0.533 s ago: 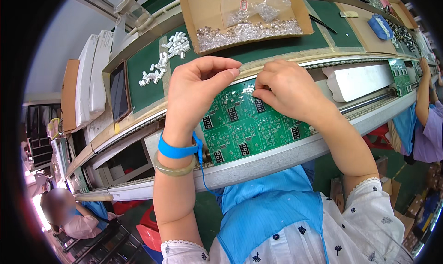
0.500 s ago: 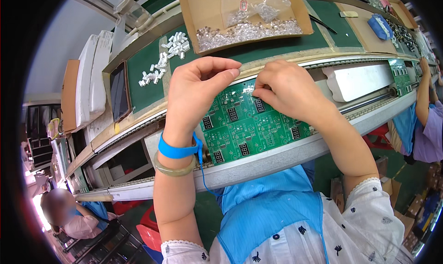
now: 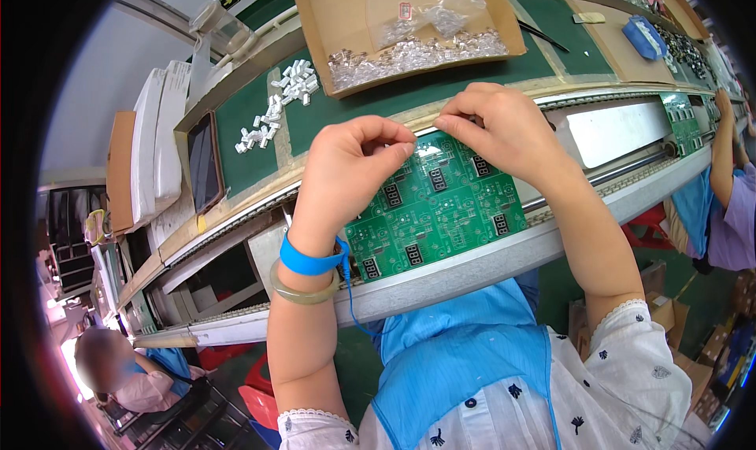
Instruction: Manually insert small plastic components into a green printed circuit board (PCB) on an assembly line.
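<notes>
Bright, fairly even lt; glare on PCB (image 3: 445,206) nr top edge; lower-L bkgd (image 3: 69,363) blown out; fisheye bends front rail (image 3: 472,269), blk corners.

free: over board (image 3: 457,222), near side | obstacles: left hand (image 3: 345,165), right hand (image 3: 504,133)

This is an electronics factory's assembly line: a chain conveyor (image 3: 465,266) bears a green printed circuit board (image 3: 441,214) with digit displays, and more green boards (image 3: 685,125) sit farther along. Loose clear components (image 3: 417,56) heap in a cardboard tray (image 3: 331,13), and a purple-shirted co-worker (image 3: 732,225) reaches over the same line.
</notes>
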`<state>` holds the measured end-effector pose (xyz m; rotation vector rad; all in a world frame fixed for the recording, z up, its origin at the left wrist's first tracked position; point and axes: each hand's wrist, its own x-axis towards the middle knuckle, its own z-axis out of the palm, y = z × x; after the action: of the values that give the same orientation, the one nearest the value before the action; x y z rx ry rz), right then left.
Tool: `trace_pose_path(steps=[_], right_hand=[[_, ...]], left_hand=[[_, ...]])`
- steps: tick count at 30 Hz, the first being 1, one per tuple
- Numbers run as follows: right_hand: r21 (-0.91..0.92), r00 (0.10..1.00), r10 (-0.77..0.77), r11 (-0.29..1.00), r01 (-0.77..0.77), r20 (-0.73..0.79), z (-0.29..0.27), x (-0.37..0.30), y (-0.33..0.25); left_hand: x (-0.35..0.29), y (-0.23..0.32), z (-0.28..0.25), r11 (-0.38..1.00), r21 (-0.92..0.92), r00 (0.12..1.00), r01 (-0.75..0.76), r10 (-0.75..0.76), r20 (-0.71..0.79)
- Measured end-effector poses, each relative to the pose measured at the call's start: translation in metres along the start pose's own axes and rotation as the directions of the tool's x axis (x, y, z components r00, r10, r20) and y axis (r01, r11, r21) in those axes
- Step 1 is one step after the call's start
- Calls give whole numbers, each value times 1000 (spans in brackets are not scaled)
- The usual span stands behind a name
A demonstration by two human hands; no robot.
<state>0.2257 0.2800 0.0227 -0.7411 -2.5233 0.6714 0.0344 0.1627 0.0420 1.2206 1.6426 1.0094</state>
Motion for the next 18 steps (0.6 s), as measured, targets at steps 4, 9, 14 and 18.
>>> trace_pose_path(steps=[4, 9, 14, 18], right_hand=[[57, 999, 23, 998, -21, -33, 0, -1, 7], [72, 998, 6, 997, -2, -57, -1, -2, 9], [82, 996, 7, 997, 1, -93, 0, -2, 10], [79, 995, 7, 997, 0, -96, 0, -2, 10]], left_hand=[[0, -4, 9, 958, 265, 994, -107, 111, 0], [2, -10, 14, 885, 400, 966, -239, 259, 4], [3, -10, 17, 847, 458, 957, -268, 287, 29], [3, -10, 18, 826, 489, 953, -282, 298, 47]])
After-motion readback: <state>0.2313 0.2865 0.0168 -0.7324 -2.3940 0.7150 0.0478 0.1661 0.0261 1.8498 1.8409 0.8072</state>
